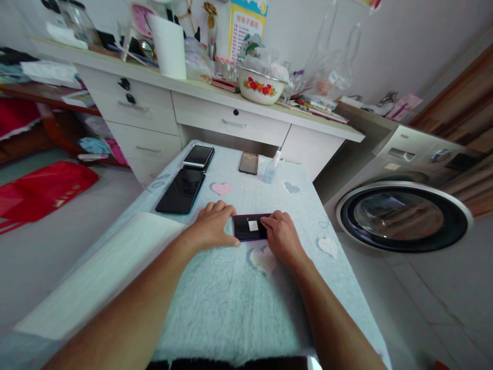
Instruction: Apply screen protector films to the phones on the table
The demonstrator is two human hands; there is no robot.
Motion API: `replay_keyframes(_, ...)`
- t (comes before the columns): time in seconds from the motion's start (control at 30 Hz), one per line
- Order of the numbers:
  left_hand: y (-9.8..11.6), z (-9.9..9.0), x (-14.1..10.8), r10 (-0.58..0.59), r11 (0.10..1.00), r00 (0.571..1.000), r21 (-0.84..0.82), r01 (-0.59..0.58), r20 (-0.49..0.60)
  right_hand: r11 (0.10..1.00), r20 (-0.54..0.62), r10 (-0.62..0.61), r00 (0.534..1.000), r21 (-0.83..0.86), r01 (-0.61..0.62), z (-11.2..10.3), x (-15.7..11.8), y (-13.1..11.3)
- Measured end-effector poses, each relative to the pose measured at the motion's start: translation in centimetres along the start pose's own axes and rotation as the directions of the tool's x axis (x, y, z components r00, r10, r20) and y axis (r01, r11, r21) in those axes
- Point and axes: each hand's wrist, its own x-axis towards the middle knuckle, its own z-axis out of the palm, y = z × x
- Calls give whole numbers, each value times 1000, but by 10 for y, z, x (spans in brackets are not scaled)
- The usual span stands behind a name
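A dark smartphone with a purple edge lies sideways on the cloth-covered table. A small white patch shows on its screen; whether it is paper or a reflection is unclear. My left hand grips the phone's left end, thumb at the near corner and fingers at the far one. Over the right end, my right hand is closed, its index finger against the screen. What its curled fingers hold, if anything, is hidden. Beyond my hands are a phone case and a clear spray bottle with a white top.
To the left lie a large black tablet-like device, a white-framed phone and a long white paper sheet. A white cabinet stands behind the table, its top crowded. At right is a washing machine; a red bag lies left.
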Motion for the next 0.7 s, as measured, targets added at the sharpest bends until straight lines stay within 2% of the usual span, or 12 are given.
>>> replay_keyframes(0.2,0,0,0,1,1000,1000,-6,-1,-5,997,76,-60,995,62,55,-6,-5,-8)
replay_keyframes(0.47,-1,2,1,-6,1000,1000,-2,6,-7,965,177,-231,957,170,201,-22,-13,-3)
replay_keyframes(0.7,1,0,0,-10,1000,1000,-5,10,1,981,117,-140,983,151,122,-21,-9,6)
